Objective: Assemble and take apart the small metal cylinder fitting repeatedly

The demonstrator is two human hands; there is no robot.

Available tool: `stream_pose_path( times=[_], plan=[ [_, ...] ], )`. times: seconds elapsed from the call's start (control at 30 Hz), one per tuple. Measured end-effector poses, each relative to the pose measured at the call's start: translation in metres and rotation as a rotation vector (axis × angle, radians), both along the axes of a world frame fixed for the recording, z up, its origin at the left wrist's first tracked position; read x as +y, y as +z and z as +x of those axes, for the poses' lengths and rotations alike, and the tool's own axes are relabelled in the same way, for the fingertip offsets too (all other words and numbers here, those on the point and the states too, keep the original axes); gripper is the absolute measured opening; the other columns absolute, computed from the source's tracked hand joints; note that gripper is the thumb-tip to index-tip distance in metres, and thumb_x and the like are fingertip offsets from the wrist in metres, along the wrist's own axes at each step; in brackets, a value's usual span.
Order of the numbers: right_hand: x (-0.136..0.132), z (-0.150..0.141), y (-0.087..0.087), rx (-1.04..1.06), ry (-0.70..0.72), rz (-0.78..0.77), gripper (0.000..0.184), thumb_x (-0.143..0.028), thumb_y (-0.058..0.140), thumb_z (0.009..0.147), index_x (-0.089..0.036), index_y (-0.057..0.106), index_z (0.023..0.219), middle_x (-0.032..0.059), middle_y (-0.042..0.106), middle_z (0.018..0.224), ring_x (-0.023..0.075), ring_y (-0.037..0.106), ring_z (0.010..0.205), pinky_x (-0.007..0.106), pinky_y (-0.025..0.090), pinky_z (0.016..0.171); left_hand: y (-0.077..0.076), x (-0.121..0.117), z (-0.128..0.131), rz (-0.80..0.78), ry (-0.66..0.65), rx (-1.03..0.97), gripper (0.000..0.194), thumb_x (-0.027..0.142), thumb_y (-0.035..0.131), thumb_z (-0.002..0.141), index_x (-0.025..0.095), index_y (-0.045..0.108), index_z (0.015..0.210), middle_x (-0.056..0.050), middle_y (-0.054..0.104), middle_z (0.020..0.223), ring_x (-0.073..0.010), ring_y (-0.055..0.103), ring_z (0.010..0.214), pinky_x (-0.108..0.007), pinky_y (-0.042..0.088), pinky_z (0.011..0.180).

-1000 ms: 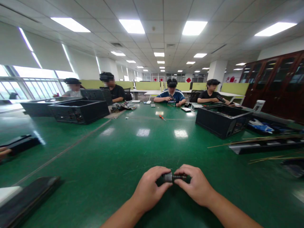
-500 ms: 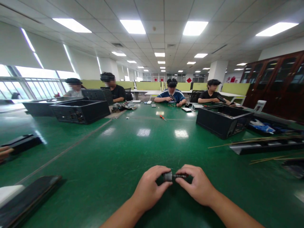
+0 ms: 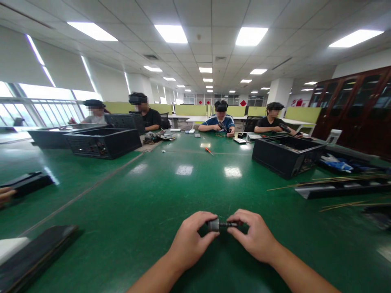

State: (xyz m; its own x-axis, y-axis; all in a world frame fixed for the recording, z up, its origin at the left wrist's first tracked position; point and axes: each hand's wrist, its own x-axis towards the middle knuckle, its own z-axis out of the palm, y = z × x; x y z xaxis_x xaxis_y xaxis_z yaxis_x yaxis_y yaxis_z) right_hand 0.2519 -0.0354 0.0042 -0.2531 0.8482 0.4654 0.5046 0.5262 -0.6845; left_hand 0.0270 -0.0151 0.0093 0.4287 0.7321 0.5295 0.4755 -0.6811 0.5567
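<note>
Close to me, above the green table, my left hand (image 3: 193, 236) is closed with thumb and fingers around a short grey cylinder (image 3: 214, 225). A thin, dark, ridged shaft (image 3: 226, 224) extends from the cylinder's right side, lying about level. The shaft's far end is in a thumb-and-finger pinch of my right hand (image 3: 255, 234). Cylinder and shaft look lined up; whether they are one piece I cannot tell. My fingers hide both outer ends.
Black computer cases (image 3: 102, 142) stand at left, another case (image 3: 287, 156) at right. Thin brass rods (image 3: 308, 185) jut in beside a dark metal channel (image 3: 345, 188). An orange screwdriver (image 3: 209, 151) lies mid-table. A dark slab (image 3: 39, 254) is near left. Several people sit opposite; another person's hand (image 3: 6, 195) shows at left.
Both hands have shifted very slightly, and the gap between their fingertips is a little wider. The cylinder has moved slightly left with my left hand. The person opposite has moved a hand slightly.
</note>
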Motion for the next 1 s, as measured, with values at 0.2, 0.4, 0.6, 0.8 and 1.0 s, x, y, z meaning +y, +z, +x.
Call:
stream_pose_path(
  times=[0.2,0.4,0.6,0.8,1.0],
  plan=[
    [0.002,0.002,-0.001,-0.007,0.004,0.005,0.008,-0.023,0.065,0.083,-0.019,0.072,0.088,0.0041,0.068,0.080,0.0174,0.063,0.075,0.028,0.047,0.070,-0.001,0.001,-0.001,0.002,0.005,-0.003,0.034,0.015,0.076,0.075,0.024,0.067,0.106,-0.003,0.073,0.100,-0.0191,0.068,0.095,-0.034,0.054,0.088],
    [0.002,0.005,-0.001,-0.011,0.004,0.011,0.009,-0.022,0.065,0.083,-0.019,0.072,0.088,0.0042,0.069,0.080,0.0174,0.064,0.075,0.028,0.048,0.071,0.001,0.001,-0.001,0.001,0.010,-0.009,0.034,0.016,0.076,0.075,0.024,0.067,0.106,-0.004,0.073,0.101,-0.0197,0.068,0.095,-0.035,0.055,0.089],
    [0.002,0.007,0.001,-0.016,0.014,0.026,0.008,-0.022,0.065,0.083,-0.019,0.071,0.087,0.0044,0.069,0.079,0.0173,0.064,0.074,0.028,0.049,0.070,0.001,0.002,-0.001,0.010,0.008,-0.021,0.034,0.015,0.075,0.074,0.024,0.068,0.106,-0.005,0.073,0.101,-0.0206,0.069,0.096,-0.036,0.055,0.089],
    [0.003,0.010,0.001,-0.021,0.002,0.023,0.008,-0.022,0.065,0.083,-0.019,0.071,0.086,0.0043,0.069,0.079,0.0175,0.064,0.074,0.028,0.049,0.070,0.003,0.002,-0.002,0.007,0.020,-0.013,0.034,0.017,0.075,0.075,0.024,0.067,0.107,-0.005,0.073,0.102,-0.0204,0.068,0.096,-0.037,0.055,0.090],
    [0.006,0.014,0.001,-0.038,-0.001,0.033,0.009,-0.023,0.064,0.084,-0.018,0.071,0.086,0.0046,0.069,0.078,0.0179,0.064,0.074,0.028,0.049,0.070,0.003,0.003,-0.004,0.001,0.032,-0.016,0.034,0.016,0.075,0.074,0.024,0.068,0.106,-0.005,0.073,0.102,-0.0206,0.069,0.096,-0.037,0.055,0.090]
  ],
)
